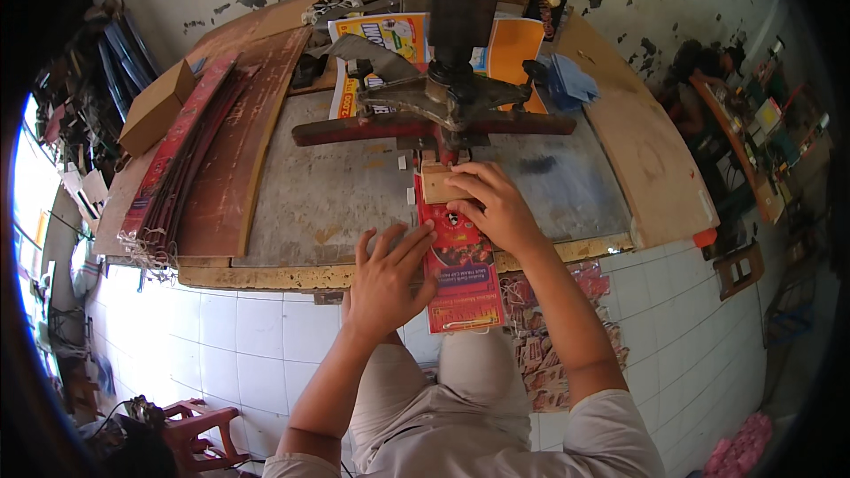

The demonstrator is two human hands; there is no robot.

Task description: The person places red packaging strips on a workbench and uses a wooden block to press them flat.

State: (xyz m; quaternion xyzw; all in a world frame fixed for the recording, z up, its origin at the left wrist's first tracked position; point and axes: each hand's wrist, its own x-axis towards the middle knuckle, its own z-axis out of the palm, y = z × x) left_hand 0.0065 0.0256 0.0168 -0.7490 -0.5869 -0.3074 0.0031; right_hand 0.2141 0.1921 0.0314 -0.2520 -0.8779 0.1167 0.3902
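A long red and purple printed strip (460,252) lies lengthwise in front of me, its near end hanging past the table edge with a bit of string at the bottom. My left hand (390,270) rests along the strip's left side, fingers stretched out, fingertips touching its edge. Across the strip's far part sits a small wooden block (440,186). My right hand (496,208) has its fingers over the block's right end, the thumb by its near edge. Just beyond stands a dark metal press (452,93) with a red crossbar (354,131); the strip's far end is partly hidden there.
Long dark red strips with strings (177,168) are piled at the left, beside a cardboard box (157,106). Blue cloth (571,81) lies at the back right. Printed pieces (549,350) cover some floor by my right leg; a red stool (202,432) stands lower left.
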